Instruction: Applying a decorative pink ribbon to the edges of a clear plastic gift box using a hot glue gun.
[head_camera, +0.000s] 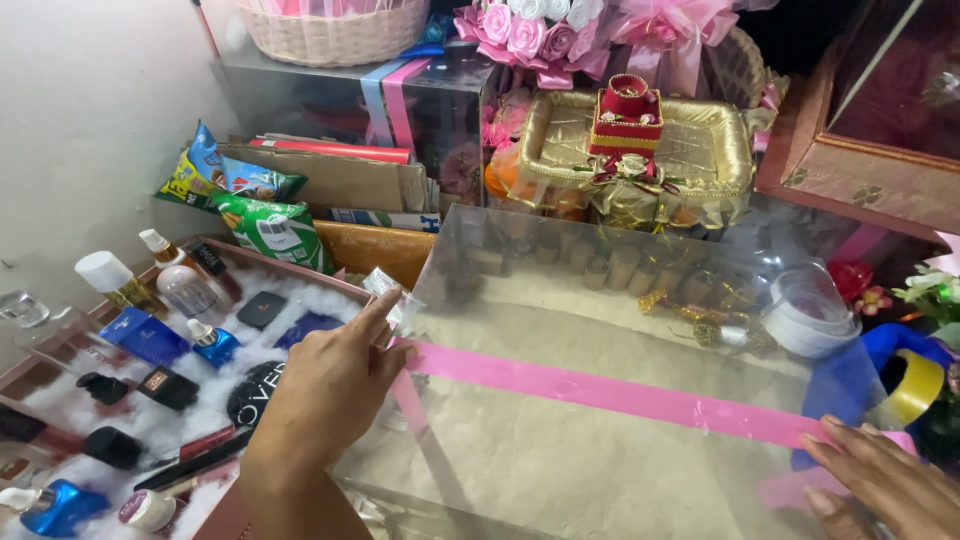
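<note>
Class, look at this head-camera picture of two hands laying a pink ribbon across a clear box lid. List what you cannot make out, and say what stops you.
- Right hand: palm and wrist cut off by the bottom-right edge.
- Pink ribbon: its right end is hidden under that hand.
- Items under the clear lid: blurred by glare.
- Left hand: it covers part of the cosmetics tray.
- Wicker basket: cut off by the top edge.

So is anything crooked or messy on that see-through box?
Nothing looks spilled or broken. The pink ribbon slopes a little across the clear box lid, lower at the right hand than at the left hand. A strip of tape sticks up at the left fingertips.
</note>
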